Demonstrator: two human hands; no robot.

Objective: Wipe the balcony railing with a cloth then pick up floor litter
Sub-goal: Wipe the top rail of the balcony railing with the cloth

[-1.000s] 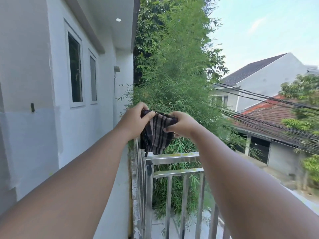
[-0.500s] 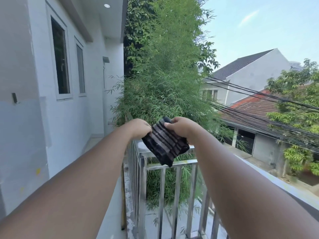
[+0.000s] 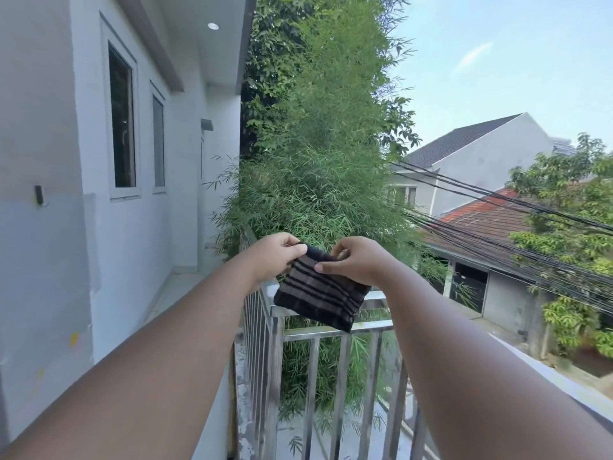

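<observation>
Two bare arms reach out from the near edge toward the corner of a balcony. Both hands hold one small cloth [image 3: 323,295] between them. The cloth is dark with thin lighter stripes, and it looks folded into a flat square.

The left hand [image 3: 277,257] pinches the top left edge of the cloth. Its thumb and fingers are pressed together on the fabric. The right hand [image 3: 356,263] holds the top right edge. Its thumb lies on the front of the cloth and its fingers curl around behind it.

The cloth hangs down from the hands, a bit tilted, right in front of the top bar of the shiny metal railing [image 3: 376,295]. It covers part of that bar near the corner post. I cannot tell if the cloth touches the bar or hangs just in front of it.

The railing runs away to the far side along the left, and to the right along the near side. On the left is a white wall [image 3: 43,260] with two windows [image 3: 122,121]. A round light [image 3: 213,26] sits in the ceiling above. Past the railing stands a tall green bamboo bush [image 3: 318,161]. To the right, black cables [image 3: 530,227] cross in front of a house with a red roof [image 3: 481,220]. The sky is blue.
</observation>
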